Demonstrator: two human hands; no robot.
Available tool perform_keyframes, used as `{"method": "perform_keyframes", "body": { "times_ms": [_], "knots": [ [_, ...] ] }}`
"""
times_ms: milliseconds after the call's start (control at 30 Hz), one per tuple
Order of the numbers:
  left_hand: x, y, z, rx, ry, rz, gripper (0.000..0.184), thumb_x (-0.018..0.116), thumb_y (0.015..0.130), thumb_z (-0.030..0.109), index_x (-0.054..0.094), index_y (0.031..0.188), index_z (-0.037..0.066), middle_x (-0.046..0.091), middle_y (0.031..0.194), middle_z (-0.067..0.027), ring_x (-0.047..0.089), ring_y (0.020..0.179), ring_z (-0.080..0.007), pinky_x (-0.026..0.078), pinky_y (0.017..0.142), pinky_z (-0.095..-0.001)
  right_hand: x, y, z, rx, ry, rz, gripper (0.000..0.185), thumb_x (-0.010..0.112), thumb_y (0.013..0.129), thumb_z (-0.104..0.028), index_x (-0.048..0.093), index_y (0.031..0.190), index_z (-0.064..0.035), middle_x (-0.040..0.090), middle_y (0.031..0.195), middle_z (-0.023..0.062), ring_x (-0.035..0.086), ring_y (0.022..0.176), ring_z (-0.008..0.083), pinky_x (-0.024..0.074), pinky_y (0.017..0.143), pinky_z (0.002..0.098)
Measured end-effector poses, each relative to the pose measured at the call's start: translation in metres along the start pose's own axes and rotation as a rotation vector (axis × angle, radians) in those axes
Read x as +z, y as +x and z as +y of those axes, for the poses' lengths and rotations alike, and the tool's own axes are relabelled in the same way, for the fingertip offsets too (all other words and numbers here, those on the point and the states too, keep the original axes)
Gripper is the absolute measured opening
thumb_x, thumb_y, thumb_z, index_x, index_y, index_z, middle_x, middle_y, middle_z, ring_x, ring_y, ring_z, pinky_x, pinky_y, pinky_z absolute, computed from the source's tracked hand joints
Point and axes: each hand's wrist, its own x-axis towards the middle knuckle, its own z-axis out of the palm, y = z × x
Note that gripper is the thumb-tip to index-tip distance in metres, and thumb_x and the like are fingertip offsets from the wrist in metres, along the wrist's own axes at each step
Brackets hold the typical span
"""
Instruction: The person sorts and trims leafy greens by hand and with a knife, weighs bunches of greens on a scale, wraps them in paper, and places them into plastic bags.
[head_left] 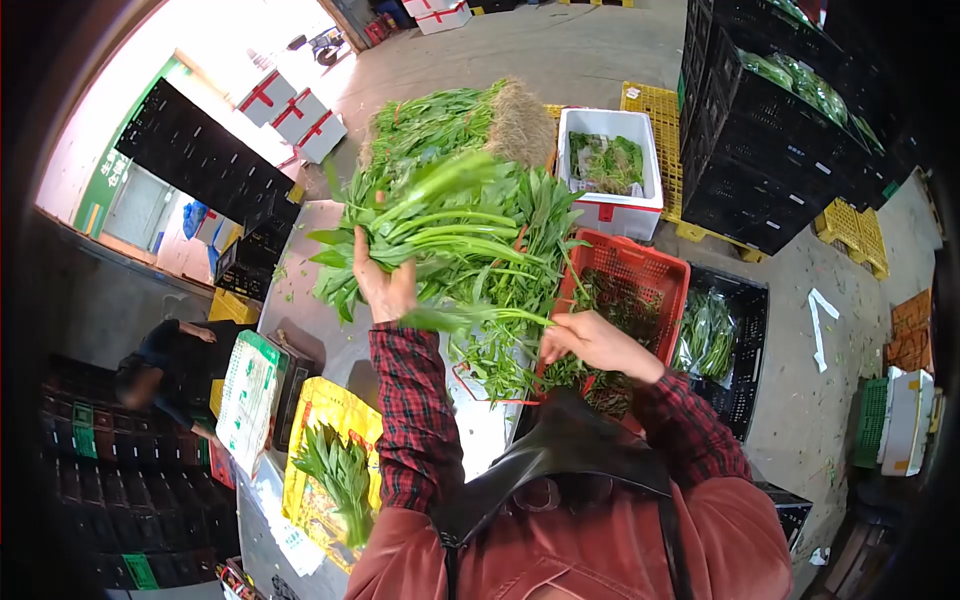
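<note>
My left hand (385, 285) is wrapped round a bunch of leafy green stems (460, 235), whose pale stalks point to the right. The fingers of my right hand (590, 340) pinch the stalk end of a single leafy stem (470, 317), its leaves lying near my left wrist. Beneath and beyond both hands, a large heap of greens (535, 210) covers the table (320, 240). On a yellow bag (310, 400) at the lower left rests another bunch of greens (340, 475).
A red basket (675, 290) with leafy scraps stands right of the heap, beside a black crate (755, 350) of greens. Behind is a white foam box (650, 160). Black crates (735, 150) are stacked at the right. A co-worker (160, 375) is at the left, near a scale (250, 395).
</note>
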Motion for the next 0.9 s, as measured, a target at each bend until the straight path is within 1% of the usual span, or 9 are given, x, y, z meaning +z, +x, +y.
{"method": "perform_keyframes", "body": {
  "times_ms": [67, 167, 333, 467, 533, 667, 767, 867, 900],
  "knots": [
    [-0.007, 0.008, 0.01, 0.048, -0.023, -0.111, 0.051, 0.043, 0.101, 0.028, 0.037, 0.142, -0.002, 0.04, 0.147, -0.0173, 0.036, 0.136, -0.0344, 0.026, 0.115, -0.0489, -0.008, -0.007, 0.01, 0.095, 0.107, 0.004, 0.032, 0.049, 0.1, -0.023, 0.058, 0.083, 0.0032, 0.068, 0.078, 0.0105, 0.068, 0.074, 0.0226, 0.052, 0.071, 0.0313],
    [-0.009, 0.006, 0.018, -0.044, -0.164, -0.176, 0.05, 0.046, 0.1, 0.025, 0.037, 0.143, 0.001, 0.039, 0.147, -0.0186, 0.035, 0.137, -0.0352, 0.026, 0.115, -0.0508, -0.026, -0.004, 0.027, 0.267, -0.466, 0.158, 0.032, 0.052, 0.097, -0.029, 0.062, 0.093, 0.0017, 0.069, 0.092, 0.0167, 0.068, 0.088, 0.0266, 0.0533, 0.08, 0.0339],
    [0.015, -0.018, 0.013, -0.143, -0.046, -0.27, 0.048, 0.056, 0.095, 0.023, 0.045, 0.138, 0.005, 0.04, 0.146, -0.0211, 0.039, 0.133, -0.0393, 0.031, 0.111, -0.0551, -0.047, -0.001, 0.047, 0.053, -0.994, 0.382, 0.052, 0.062, 0.089, -0.04, 0.056, 0.123, -0.0014, 0.056, 0.125, 0.0224, 0.054, 0.117, 0.0345, 0.045, 0.097, 0.0398],
    [0.006, -0.024, 0.013, -0.394, 0.13, -0.523, 0.044, 0.062, 0.091, 0.023, 0.051, 0.13, 0.005, 0.042, 0.145, -0.0202, 0.049, 0.123, -0.042, 0.037, 0.106, -0.0566, -0.088, 0.031, -0.046, -0.16, -0.559, 0.615, 0.068, 0.067, 0.084, -0.041, 0.047, 0.137, -0.0039, 0.048, 0.139, 0.0213, 0.046, 0.129, 0.0337, 0.0374, 0.107, 0.0408],
    [0.012, -0.031, 0.006, -0.45, 0.189, -0.566, 0.039, 0.063, 0.09, 0.022, 0.054, 0.124, 0.005, 0.044, 0.142, -0.0211, 0.05, 0.122, -0.0427, 0.04, 0.103, -0.0566, -0.093, 0.047, -0.068, -0.52, -0.373, 0.297, 0.083, 0.066, 0.083, -0.053, 0.04, 0.143, -0.0021, 0.043, 0.145, 0.0199, 0.04, 0.136, 0.0283, 0.0328, 0.11, 0.038],
    [0.042, -0.041, -0.003, -0.552, 0.344, -0.625, 0.028, 0.063, 0.089, 0.018, 0.059, 0.114, 0.005, 0.052, 0.133, -0.0218, 0.056, 0.113, -0.0407, 0.049, 0.094, -0.0536, -0.055, 0.092, -0.028, -0.461, -0.042, -0.144, 0.089, 0.068, 0.082, -0.053, 0.033, 0.147, -0.0021, 0.043, 0.146, 0.017, 0.04, 0.135, 0.0241, 0.033, 0.11, 0.0346],
    [0.046, -0.042, 0.004, -0.545, 0.42, -0.535, 0.029, 0.062, 0.09, 0.016, 0.06, 0.115, 0.004, 0.058, 0.126, -0.0197, 0.064, 0.1, -0.034, 0.053, 0.09, -0.0477, -0.004, 0.086, 0.027, -0.277, 0.788, -0.445, 0.091, 0.072, 0.081, -0.049, 0.032, 0.146, 0.0005, 0.051, 0.137, 0.0157, 0.047, 0.129, 0.0238, 0.0377, 0.107, 0.0327],
    [0.018, -0.022, 0.007, -0.539, 0.539, -0.078, 0.035, 0.061, 0.091, 0.02, 0.059, 0.121, 0.002, 0.062, 0.119, -0.0153, 0.068, 0.086, -0.0229, 0.056, 0.083, -0.0379, 0.032, 0.079, 0.082, -0.109, 1.119, -0.674, 0.082, 0.076, 0.08, -0.039, 0.038, 0.142, -0.0005, 0.058, 0.123, 0.012, 0.059, 0.114, 0.0231, 0.0478, 0.097, 0.0345],
    [0.007, -0.017, 0.007, -0.527, 0.53, -0.06, 0.035, 0.061, 0.091, 0.02, 0.059, 0.121, 0.002, 0.062, 0.119, -0.0153, 0.068, 0.086, -0.0229, 0.056, 0.083, -0.0379, 0.048, 0.073, 0.068, -0.023, 1.164, -0.572, 0.078, 0.077, 0.079, -0.034, 0.04, 0.14, -0.0004, 0.059, 0.118, 0.0105, 0.061, 0.107, 0.0227, 0.05, 0.092, 0.0348]
  ]
}}
